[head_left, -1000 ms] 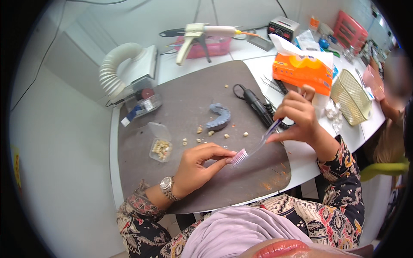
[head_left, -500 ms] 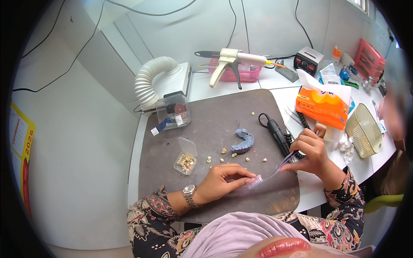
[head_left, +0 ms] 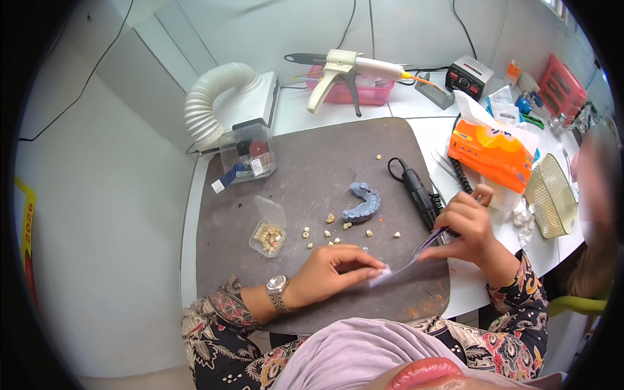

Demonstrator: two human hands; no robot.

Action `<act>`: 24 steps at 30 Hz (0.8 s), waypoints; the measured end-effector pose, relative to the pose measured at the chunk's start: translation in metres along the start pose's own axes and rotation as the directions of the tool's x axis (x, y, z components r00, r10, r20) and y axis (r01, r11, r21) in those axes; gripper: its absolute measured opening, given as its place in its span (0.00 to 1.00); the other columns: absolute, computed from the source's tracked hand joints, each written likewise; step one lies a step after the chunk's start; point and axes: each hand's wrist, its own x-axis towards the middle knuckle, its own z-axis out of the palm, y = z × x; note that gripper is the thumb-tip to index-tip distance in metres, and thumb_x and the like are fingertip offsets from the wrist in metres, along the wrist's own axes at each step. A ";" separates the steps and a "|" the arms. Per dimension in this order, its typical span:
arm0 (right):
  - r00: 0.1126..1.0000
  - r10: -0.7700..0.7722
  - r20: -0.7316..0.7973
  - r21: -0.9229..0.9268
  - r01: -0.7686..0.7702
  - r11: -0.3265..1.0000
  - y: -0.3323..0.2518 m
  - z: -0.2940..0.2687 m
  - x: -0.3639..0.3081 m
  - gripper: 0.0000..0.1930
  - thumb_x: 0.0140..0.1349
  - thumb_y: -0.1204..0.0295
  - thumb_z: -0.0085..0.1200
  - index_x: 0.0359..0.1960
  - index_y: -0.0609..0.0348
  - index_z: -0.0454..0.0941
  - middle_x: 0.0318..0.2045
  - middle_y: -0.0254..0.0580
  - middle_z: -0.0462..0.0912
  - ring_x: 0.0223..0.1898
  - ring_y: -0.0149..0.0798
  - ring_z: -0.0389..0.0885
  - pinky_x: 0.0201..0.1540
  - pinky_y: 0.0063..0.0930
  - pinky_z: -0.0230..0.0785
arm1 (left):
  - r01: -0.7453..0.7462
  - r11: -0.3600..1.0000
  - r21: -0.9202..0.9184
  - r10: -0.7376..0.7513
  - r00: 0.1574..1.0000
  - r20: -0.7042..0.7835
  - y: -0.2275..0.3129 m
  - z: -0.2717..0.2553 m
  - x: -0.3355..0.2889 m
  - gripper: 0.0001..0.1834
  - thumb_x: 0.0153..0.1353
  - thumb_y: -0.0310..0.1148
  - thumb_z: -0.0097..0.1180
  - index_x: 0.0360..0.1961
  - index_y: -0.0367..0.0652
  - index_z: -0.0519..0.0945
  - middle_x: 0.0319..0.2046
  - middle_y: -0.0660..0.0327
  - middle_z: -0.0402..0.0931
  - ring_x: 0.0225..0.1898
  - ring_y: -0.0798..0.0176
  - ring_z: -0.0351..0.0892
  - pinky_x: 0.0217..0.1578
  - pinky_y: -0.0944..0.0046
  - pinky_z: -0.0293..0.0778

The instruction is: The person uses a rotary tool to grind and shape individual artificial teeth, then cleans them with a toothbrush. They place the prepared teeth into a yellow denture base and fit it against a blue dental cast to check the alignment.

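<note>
My right hand (head_left: 467,227) grips a toothbrush (head_left: 411,259) by its clear and purple handle, the head slanting down toward the left. The fingers of my left hand (head_left: 328,276) are pinched together against the bristles; whatever small thing they hold is too hidden to name. Beyond them a blue-grey dental arch model (head_left: 364,204) stands on the brown mat (head_left: 305,169). Several small cream tooth crowns (head_left: 369,233) lie scattered in front of it. A small clear box (head_left: 268,239) with its lid raised holds more of them, to the left of my left hand.
A black handpiece (head_left: 418,195) with a coiled cord lies right of the model. Farther right are an orange tissue pack (head_left: 491,153) and a cream mesh basket (head_left: 551,198). A dispensing gun (head_left: 341,71) rests on a pink basket (head_left: 374,92) behind. A white-hosed unit (head_left: 218,97) stands back left.
The view has shifted, so the table sits a little higher and more to the left. The toothbrush head looks blurred now, and its bristles are still against my left fingertips.
</note>
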 end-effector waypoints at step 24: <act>0.997 0.077 0.005 0.016 -0.077 0.997 -0.012 0.000 0.002 0.22 0.33 0.48 0.67 0.16 0.49 0.72 0.16 0.26 0.71 0.22 0.30 0.68 0.42 0.33 0.45 | 0.092 0.961 -0.261 -0.079 0.995 0.059 -0.013 -0.007 -0.005 0.09 0.56 0.27 0.59 0.38 0.36 0.80 0.35 0.62 0.80 0.37 0.74 0.76 0.41 0.73 0.72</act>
